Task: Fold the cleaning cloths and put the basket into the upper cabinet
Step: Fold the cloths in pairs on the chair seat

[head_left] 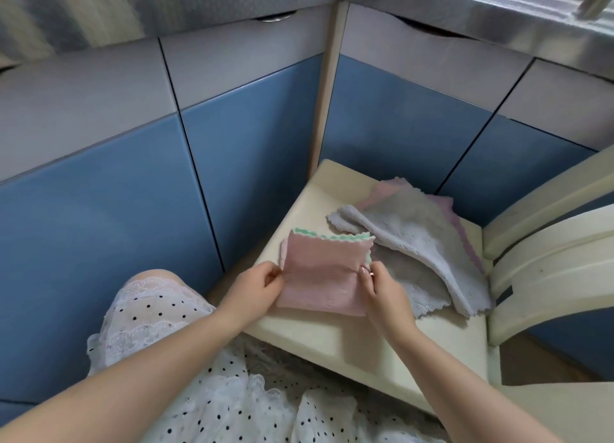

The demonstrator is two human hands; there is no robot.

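Note:
A pink cloth (pixel 320 273) with a green scalloped edge lies folded on the cream chair seat (pixel 335 329). My left hand (pixel 255 285) pinches its left edge and my right hand (pixel 382 288) pinches its right edge. Behind and to the right, a grey cloth (pixel 418 240) lies rumpled over a pink-and-lilac cloth (pixel 465 240) whose edge shows along the far side. No basket is in view.
The chair's cream backrest (pixel 545 256) curves along the right. Blue and grey lower cabinet doors (pixel 252 150) stand close behind the seat, under a metal countertop (pixel 199 4). My knee and a white dotted skirt (pixel 159 309) are at the lower left.

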